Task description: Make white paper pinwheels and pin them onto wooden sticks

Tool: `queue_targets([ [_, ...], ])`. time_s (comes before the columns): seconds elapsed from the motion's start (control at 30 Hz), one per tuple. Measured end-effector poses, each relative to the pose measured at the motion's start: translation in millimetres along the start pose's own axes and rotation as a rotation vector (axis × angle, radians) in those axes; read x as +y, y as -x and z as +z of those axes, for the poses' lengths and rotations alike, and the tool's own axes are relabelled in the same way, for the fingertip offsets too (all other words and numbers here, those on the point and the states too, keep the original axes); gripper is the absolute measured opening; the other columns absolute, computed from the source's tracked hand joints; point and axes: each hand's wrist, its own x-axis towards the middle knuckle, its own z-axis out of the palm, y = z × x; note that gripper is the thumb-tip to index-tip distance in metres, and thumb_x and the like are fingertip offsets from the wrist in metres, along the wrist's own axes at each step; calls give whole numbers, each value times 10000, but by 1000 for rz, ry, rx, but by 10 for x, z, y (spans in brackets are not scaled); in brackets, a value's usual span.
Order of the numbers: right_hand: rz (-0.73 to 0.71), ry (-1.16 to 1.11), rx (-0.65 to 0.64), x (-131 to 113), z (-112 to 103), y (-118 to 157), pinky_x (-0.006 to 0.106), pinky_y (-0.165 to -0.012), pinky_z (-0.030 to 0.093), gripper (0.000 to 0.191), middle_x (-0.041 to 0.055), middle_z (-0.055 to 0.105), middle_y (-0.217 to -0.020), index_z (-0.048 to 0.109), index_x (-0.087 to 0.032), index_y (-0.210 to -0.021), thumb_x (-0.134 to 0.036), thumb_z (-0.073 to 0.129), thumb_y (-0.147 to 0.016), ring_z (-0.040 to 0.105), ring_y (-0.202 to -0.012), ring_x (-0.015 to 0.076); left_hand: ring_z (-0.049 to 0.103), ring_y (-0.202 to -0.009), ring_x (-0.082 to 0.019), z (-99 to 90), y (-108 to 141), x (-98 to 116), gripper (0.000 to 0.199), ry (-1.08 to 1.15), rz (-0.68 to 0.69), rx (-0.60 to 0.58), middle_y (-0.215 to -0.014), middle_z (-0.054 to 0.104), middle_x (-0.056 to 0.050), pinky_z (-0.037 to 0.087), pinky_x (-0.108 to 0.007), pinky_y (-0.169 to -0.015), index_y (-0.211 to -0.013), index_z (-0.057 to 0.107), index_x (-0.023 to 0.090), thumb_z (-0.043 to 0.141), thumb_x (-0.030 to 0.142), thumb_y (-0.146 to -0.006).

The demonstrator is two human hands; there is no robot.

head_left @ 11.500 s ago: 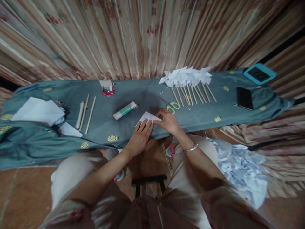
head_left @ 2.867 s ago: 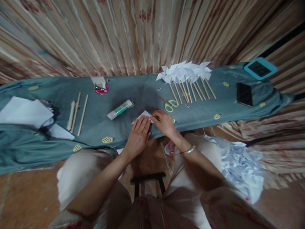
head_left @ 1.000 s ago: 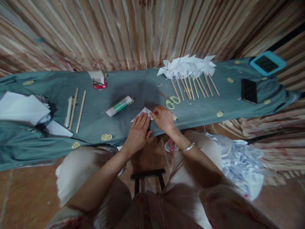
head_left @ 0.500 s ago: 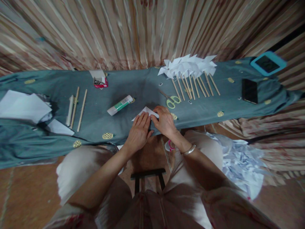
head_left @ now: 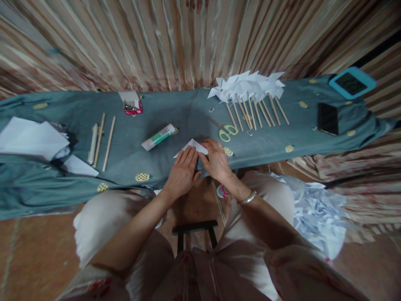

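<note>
A white sheet of paper folded to a triangle (head_left: pixel 192 144) lies on the cloth-covered table in front of me, its peak pointing away. My left hand (head_left: pixel 184 170) rests flat on its left and middle part, fingers stretched out. At the right corner, my right hand (head_left: pixel 218 161) has its fingers bent over the paper, thumb pointing inward; the paper's lower edge is hidden under both hands. Beyond my left hand lies a green-and-white glue stick (head_left: pixel 159 137). Scissors with light green handles (head_left: pixel 227 132) lie just past my right hand.
Several white paper pinwheels (head_left: pixel 250 85) on wooden sticks lie at the back right, near a black phone (head_left: pixel 328 119) and a blue-framed device (head_left: pixel 352 82). Leftward are a small red box of metal pieces (head_left: pixel 133 108), loose sticks (head_left: pixel 108 144) and stacked paper (head_left: pixel 31 140). Paper scraps (head_left: pixel 321 217) fill a bag below right.
Almost nothing differs. Both hands stay on the folded paper in nearly the same pose, and the whole view has shifted very slightly.
</note>
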Motion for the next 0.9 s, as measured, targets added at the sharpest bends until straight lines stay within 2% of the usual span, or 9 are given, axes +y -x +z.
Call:
queue_targets([
  [0.37,20,-16,11,74,-67,59,497,-1098,407,285,169,604,-1331,618,-155,-1173,-210,469,-938,531,-1234,301,301,-1494,-337,-67,185,-109,626,-6,-34,34,-1559,381,-256,278,-586,-1197,-1490,364,47,487,353,-958],
  [0.6,14,-14,27,85,-68,78,481,-1110,398,289,180,606,-1325,621,-131,-1170,-189,458,-938,531,-1242,294,343,-1469,-358,-105,244,-138,613,-74,-63,32,-1537,415,-258,297,-555,-1194,-1441,417,-11,505,353,-956],
  [0.77,16,-33,19,124,-90,87,504,-1106,393,300,179,605,-1321,614,-146,-1171,-175,434,-933,525,-1251,299,359,-1462,-355,-134,317,-173,594,-91,-92,38,-1533,422,-257,308,-552,-1188,-1431,433,-7,484,361,-967],
  [0.9,8,-14,30,153,-98,99,473,-1111,396,308,177,598,-1320,618,-133,-1170,-158,427,-930,520,-1252,290,355,-1467,-345,-142,379,-207,583,-84,-104,57,-1535,421,-254,305,-566,-1184,-1444,426,26,462,371,-976],
])
